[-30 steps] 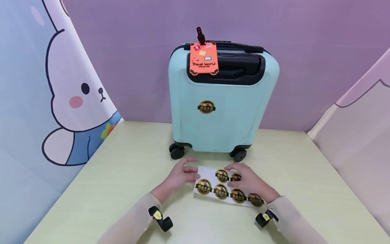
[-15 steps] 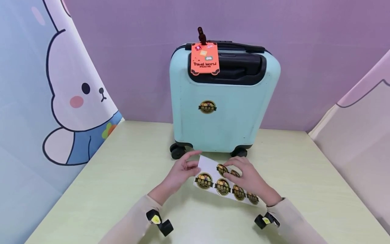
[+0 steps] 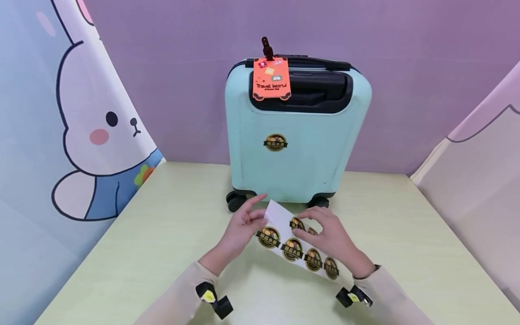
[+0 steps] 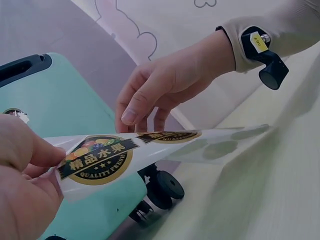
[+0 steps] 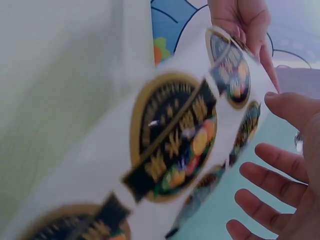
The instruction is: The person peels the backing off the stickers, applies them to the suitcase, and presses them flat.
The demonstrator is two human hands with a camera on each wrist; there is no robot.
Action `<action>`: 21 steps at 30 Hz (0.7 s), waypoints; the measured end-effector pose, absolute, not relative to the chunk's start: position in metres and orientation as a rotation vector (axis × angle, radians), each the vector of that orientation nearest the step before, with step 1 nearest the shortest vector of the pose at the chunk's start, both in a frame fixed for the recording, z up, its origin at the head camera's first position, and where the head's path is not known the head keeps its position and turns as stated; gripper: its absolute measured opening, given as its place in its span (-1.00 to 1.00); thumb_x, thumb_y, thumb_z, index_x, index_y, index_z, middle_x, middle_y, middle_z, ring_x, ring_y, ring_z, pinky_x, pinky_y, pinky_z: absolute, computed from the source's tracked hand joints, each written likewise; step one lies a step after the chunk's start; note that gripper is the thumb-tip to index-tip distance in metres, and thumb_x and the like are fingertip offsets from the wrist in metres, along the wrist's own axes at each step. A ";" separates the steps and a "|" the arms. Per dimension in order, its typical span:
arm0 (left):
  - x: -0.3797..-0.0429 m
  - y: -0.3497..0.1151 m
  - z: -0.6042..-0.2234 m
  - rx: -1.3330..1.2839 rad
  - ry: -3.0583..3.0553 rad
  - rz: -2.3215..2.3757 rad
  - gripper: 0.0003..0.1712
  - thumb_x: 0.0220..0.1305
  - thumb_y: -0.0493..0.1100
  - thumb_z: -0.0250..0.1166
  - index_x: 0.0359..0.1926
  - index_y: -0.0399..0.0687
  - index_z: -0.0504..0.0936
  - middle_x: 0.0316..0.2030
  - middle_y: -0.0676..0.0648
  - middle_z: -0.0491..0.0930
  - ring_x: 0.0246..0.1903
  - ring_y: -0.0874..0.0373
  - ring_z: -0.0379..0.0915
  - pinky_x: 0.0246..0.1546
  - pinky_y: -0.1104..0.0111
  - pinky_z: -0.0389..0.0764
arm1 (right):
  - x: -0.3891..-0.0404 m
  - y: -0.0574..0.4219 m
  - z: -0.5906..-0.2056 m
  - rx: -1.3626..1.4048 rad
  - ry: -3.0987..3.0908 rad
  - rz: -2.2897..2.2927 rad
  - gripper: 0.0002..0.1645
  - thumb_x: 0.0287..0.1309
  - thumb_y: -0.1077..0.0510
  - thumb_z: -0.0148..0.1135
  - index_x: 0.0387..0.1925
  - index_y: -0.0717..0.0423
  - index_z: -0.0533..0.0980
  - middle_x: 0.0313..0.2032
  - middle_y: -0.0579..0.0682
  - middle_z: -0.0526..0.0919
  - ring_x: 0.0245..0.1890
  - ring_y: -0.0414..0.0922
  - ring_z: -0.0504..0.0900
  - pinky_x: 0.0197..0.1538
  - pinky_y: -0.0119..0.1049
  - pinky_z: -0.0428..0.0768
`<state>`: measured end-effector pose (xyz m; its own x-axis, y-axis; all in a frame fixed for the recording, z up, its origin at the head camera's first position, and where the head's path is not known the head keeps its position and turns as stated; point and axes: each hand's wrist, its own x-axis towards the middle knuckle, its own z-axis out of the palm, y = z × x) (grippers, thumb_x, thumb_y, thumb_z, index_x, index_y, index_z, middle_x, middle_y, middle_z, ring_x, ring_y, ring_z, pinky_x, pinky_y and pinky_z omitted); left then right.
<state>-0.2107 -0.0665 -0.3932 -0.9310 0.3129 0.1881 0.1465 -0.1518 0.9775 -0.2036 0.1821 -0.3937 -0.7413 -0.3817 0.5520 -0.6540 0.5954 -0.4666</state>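
Observation:
A white sheet of round black-and-gold fruit stickers (image 3: 280, 215) is held tilted above the table, in front of the suitcase. My left hand (image 3: 239, 229) pinches its left edge between thumb and fingers, with the index finger stretched out. Over the upper sticker row hovers my right hand (image 3: 335, 237), its thumb and index finger apart near a sticker (image 3: 297, 223). In the right wrist view that hand's fingers (image 5: 272, 167) are spread and hold nothing; its thumb lies close to the sheet's edge, and contact is unclear. One blank spot shows at the upper left of the sheet.
Behind the sheet stands a mint-green suitcase (image 3: 292, 171) on black wheels. It bears one matching round sticker (image 3: 275, 142) and an orange luggage tag (image 3: 271, 79). The pale table (image 3: 134, 253) is backed by a purple cloth (image 3: 174, 67) and a rabbit-print curtain (image 3: 28, 180).
My left hand has lifted the sheet off the table and tilted it, left end higher. My right hand has risen slightly, its thumb and index finger moving toward the upper-row sticker on the left.

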 end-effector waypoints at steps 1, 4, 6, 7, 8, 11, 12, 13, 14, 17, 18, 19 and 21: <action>-0.210 -0.066 -0.392 0.529 1.971 2.247 -0.24 0.31 -0.56 0.12 0.48 -0.12 0.21 0.10 -0.38 0.57 -0.02 0.10 0.61 0.00 0.36 0.61 | -0.202 0.181 -0.393 0.834 -2.416 0.943 -0.61 -0.05 0.11 0.57 -0.14 0.10 0.66 -0.17 -0.11 0.68 -0.15 0.00 0.57 -0.17 -0.11 0.58; -0.209 -0.065 -0.389 0.511 1.972 2.268 -0.27 0.30 -0.56 0.13 0.45 -0.13 0.24 0.08 -0.36 0.59 -0.01 -0.01 0.62 0.01 0.33 0.62 | -0.199 0.176 -0.392 0.844 -2.365 0.921 -0.58 -0.12 0.09 0.61 -0.18 0.11 0.67 -0.21 -0.10 0.69 -0.18 0.00 0.59 -0.20 -0.15 0.59; -0.207 -0.065 -0.386 0.518 1.970 2.271 -0.29 0.31 -0.55 0.13 0.44 -0.15 0.24 0.08 -0.34 0.59 0.01 -0.06 0.61 0.00 0.33 0.62 | -0.198 0.173 -0.391 0.849 -2.331 0.908 -0.59 -0.13 0.09 0.61 -0.19 0.11 0.67 -0.22 -0.09 0.70 -0.19 -0.03 0.60 -0.20 -0.15 0.60; -0.207 -0.065 -0.385 0.524 1.968 2.272 -0.30 0.32 -0.54 0.13 0.43 -0.17 0.24 0.08 -0.33 0.58 0.02 -0.07 0.60 -0.01 0.33 0.62 | -0.199 0.172 -0.390 0.853 -2.319 0.905 -0.59 -0.13 0.10 0.61 -0.20 0.11 0.67 -0.22 -0.09 0.70 -0.19 -0.04 0.60 -0.19 -0.15 0.60; -0.206 -0.065 -0.385 0.535 1.964 2.272 -0.31 0.32 -0.54 0.13 0.43 -0.19 0.23 0.09 -0.32 0.58 0.03 -0.08 0.60 -0.02 0.34 0.62 | -0.199 0.170 -0.390 0.853 -2.311 0.902 -0.60 -0.12 0.10 0.61 -0.20 0.10 0.67 -0.22 -0.09 0.70 -0.18 -0.04 0.61 -0.19 -0.15 0.61; -0.204 -0.066 -0.382 0.593 1.944 2.269 -0.34 0.34 -0.52 0.11 0.42 -0.24 0.20 0.12 -0.34 0.55 0.06 -0.09 0.58 -0.04 0.36 0.62 | -0.200 0.168 -0.390 0.864 -2.291 0.927 -0.61 -0.12 0.16 0.60 -0.19 0.11 0.67 -0.22 -0.08 0.70 -0.19 -0.03 0.61 -0.21 -0.17 0.62; -0.203 -0.066 -0.381 0.612 1.936 2.268 -0.35 0.35 -0.52 0.11 0.41 -0.26 0.20 0.13 -0.34 0.53 0.06 -0.08 0.58 -0.04 0.36 0.62 | -0.201 0.168 -0.389 0.871 -2.283 0.939 -0.62 -0.12 0.18 0.60 -0.19 0.12 0.67 -0.22 -0.08 0.71 -0.20 -0.02 0.62 -0.22 -0.18 0.62; -0.203 -0.067 -0.380 0.630 1.927 2.271 -0.36 0.35 -0.52 0.11 0.40 -0.27 0.20 0.14 -0.35 0.52 0.05 -0.06 0.59 -0.05 0.37 0.62 | -0.201 0.167 -0.389 0.878 -2.274 0.947 -0.62 -0.12 0.20 0.60 -0.19 0.12 0.67 -0.22 -0.07 0.71 -0.21 -0.01 0.62 -0.22 -0.19 0.62; -0.202 -0.067 -0.380 0.647 1.915 2.273 -0.37 0.35 -0.52 0.10 0.40 -0.27 0.19 0.14 -0.36 0.50 0.04 -0.03 0.59 -0.06 0.37 0.63 | -0.201 0.167 -0.389 0.884 -2.265 0.952 -0.63 -0.12 0.22 0.59 -0.19 0.12 0.67 -0.23 -0.07 0.71 -0.22 -0.01 0.62 -0.23 -0.19 0.62; -0.200 -0.068 -0.378 0.674 1.884 2.284 -0.38 0.34 -0.54 0.08 0.38 -0.29 0.18 0.15 -0.38 0.48 -0.02 0.06 0.61 -0.08 0.38 0.63 | -0.201 0.166 -0.389 0.898 -2.238 0.973 -0.67 -0.12 0.26 0.58 -0.22 0.11 0.69 -0.25 -0.09 0.72 -0.24 -0.05 0.62 -0.24 -0.19 0.62; -0.200 -0.069 -0.378 0.675 1.879 2.287 -0.38 0.33 -0.55 0.08 0.37 -0.30 0.18 0.15 -0.37 0.47 -0.04 0.09 0.62 -0.08 0.38 0.64 | -0.202 0.166 -0.389 0.902 -2.229 0.979 -0.68 -0.12 0.27 0.57 -0.23 0.11 0.69 -0.26 -0.09 0.72 -0.24 -0.06 0.62 -0.24 -0.17 0.62; -0.200 -0.069 -0.378 0.674 1.874 2.290 -0.38 0.32 -0.56 0.07 0.37 -0.31 0.18 0.15 -0.37 0.47 -0.06 0.11 0.62 -0.09 0.38 0.64 | -0.202 0.165 -0.389 0.906 -2.219 0.978 -0.69 -0.12 0.28 0.57 -0.25 0.11 0.70 -0.27 -0.10 0.72 -0.25 -0.08 0.62 -0.23 -0.16 0.63; -0.201 -0.069 -0.378 0.674 1.872 2.292 -0.38 0.31 -0.57 0.07 0.36 -0.32 0.18 0.15 -0.37 0.47 -0.08 0.14 0.62 -0.09 0.38 0.64 | -0.202 0.164 -0.390 0.917 -2.204 0.987 -0.72 -0.11 0.28 0.56 -0.26 0.11 0.70 -0.29 -0.10 0.72 -0.25 -0.10 0.62 -0.25 -0.12 0.63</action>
<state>-0.2008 -0.0693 -0.3781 -0.8961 0.3532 0.2689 0.1929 -0.2357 0.9525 -0.2025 0.1644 -0.3897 -0.6152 -0.3570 0.7029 -0.7621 0.4975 -0.4144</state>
